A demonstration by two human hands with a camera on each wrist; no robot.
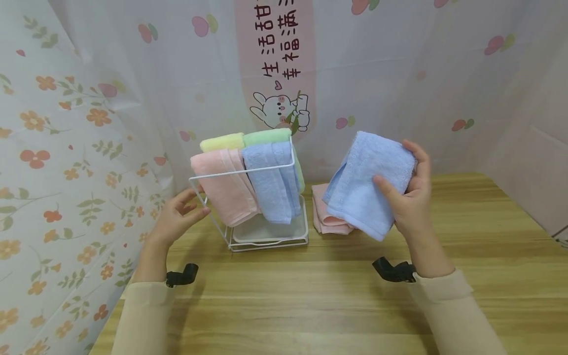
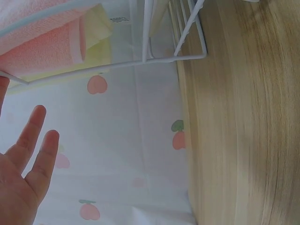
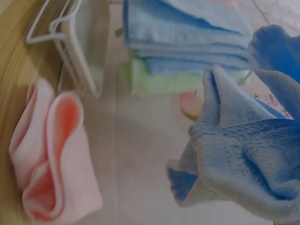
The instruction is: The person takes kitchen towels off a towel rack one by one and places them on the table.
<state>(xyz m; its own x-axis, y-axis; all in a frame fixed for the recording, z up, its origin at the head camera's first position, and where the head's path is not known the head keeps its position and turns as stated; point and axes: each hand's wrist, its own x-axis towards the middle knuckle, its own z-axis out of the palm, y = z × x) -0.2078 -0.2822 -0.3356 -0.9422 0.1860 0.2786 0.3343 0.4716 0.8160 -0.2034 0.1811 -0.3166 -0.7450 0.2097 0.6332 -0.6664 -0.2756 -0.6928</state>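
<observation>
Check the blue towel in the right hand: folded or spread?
Folded. The head view shows the blue towel in the right hand with a second layer behind its front face; the right wrist view shows overlapping layers.

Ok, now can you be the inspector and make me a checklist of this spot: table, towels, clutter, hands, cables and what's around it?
Surface: wood-grain table.
Job's things: white wire rack holding a pink towel and a blue towel, with a yellow towel and a green towel behind; folded pink towel on the table, right of the rack.
Clutter: nothing seen.
Left hand: at the rack's left side; I can't tell if it's touching.
Right hand: holds another blue towel up off the table.
Cables: nothing seen.
Surroundings: flower-print curtain on the left, cartoon rabbit on the backdrop.
</observation>
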